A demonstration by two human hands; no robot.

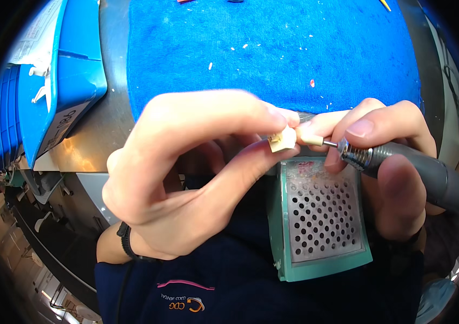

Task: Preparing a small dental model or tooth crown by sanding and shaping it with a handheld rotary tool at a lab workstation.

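Note:
Between the thumb and fingertips of my left hand (191, 167) is a small cream-coloured dental model piece (282, 140), with a brownish-yellow patch on its left side. My right hand (386, 140) grips a dark grey rotary handpiece (424, 173) with a ribbed metal collar. A thin steel shank comes out of its nose, tipped with a pale, bullet-shaped polishing bit (311, 139). That bit lies right beside the piece; whether they touch I cannot tell. Just below both hands is a green-framed box with a perforated metal plate (324, 221).
A blue towel (272, 48) with pale crumbs and a small reddish bit (312, 83) covers the bench. At the left, blue plastic bins (78, 70) hold white parts and a paper sheet. Steel bench edge (113, 108) shows beside them. A dark cable (451, 86) hangs at the right.

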